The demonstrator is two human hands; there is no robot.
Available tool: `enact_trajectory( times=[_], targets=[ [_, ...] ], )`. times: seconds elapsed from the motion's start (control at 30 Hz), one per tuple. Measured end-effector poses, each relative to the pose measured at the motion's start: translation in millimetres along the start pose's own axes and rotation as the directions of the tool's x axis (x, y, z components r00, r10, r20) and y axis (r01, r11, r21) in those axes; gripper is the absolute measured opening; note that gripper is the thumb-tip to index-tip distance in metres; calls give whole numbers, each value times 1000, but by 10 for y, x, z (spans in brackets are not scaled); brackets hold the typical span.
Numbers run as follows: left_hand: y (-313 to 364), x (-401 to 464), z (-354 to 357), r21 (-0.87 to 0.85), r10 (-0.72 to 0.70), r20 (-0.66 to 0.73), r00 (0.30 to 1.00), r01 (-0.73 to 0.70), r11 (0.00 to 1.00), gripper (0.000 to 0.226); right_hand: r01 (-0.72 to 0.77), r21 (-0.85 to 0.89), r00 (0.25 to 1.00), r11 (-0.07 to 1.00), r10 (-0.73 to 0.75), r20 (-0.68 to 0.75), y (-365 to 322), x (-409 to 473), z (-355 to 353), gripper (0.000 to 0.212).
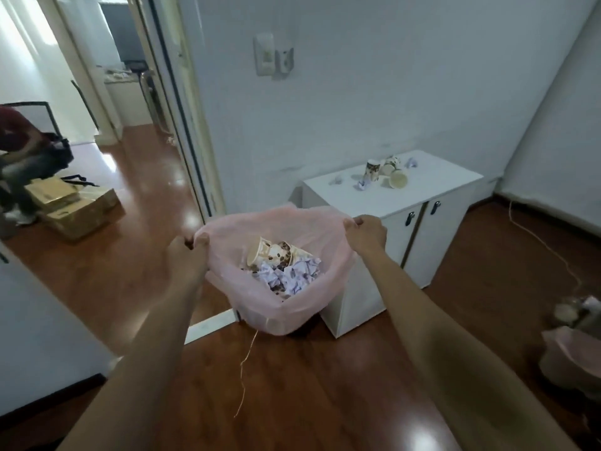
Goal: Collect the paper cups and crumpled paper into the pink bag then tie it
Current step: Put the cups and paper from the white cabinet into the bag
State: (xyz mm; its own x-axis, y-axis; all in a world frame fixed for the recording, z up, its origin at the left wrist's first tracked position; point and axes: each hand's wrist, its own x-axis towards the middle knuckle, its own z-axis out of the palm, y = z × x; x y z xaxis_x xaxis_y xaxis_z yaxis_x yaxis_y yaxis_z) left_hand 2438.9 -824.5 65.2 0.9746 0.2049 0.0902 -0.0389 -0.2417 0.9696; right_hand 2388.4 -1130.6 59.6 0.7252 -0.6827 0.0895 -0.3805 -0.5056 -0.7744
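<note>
A home-like or small office interior was suggested by glossy wood floor [292, 385], plain white walls w/ a switch plate [265, 53], low white cabinet [406, 203] & cardboard boxes [78, 206] near the doorway.

pink bag [325, 255]: open, untied | paper cups [276, 253], crumpled paper [292, 271]: inside

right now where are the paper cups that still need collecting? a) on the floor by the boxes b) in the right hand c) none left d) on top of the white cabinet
d: several paper cups and bits of crumpled paper sit on the white cabinet, while both hands hold the pink bag open by its rim.
</note>
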Motion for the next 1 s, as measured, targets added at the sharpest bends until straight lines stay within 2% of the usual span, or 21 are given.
enact_trajectory(
  times=[0.17, 0.3, 0.57, 0.67, 0.8, 0.9, 1.0],
  targets=[
    [262, 720, 1258, -50, 60, 71, 996, -57, 997, 21, -24, 15, 998, 1000, 25, -64, 207, 1118, -210, 45],
    [419, 1266, 2291, -91, 94, 76, 993, -87, 992, 16, -52, 28, 993, 998, 55, -102, 368, 2032, -372, 36],
    [634, 2083, 3925, -122, 81, 186, 979, -59, 991, 17, -104, 92, 987, 990, 114, -112, 680, 3622, -576, 29],
    [582, 2276, 4350, -91, 55, 189, 980, -38, 995, 15, -122, 114, 992, 986, 125, -22, 834, 4067, -530, 21],
    [462, 2472, 4723, -37, 2, 158, 987, 4, 999, 14, -140, 98, 978, 985, 122, 170, 1094, 4636, -445, 17],
    [391, 2580, 4872, -3, -30, 117, 993, 30, 1000, 14, -125, 83, 924, 989, 86, 372, 1248, 5089, -440, 30],
    [359, 2641, 4965, 42, -68, 61, 996, 66, 997, 16, -108, 62, 822, 992, 54, 567, 1345, 5597, -403, 49]
  ],
)
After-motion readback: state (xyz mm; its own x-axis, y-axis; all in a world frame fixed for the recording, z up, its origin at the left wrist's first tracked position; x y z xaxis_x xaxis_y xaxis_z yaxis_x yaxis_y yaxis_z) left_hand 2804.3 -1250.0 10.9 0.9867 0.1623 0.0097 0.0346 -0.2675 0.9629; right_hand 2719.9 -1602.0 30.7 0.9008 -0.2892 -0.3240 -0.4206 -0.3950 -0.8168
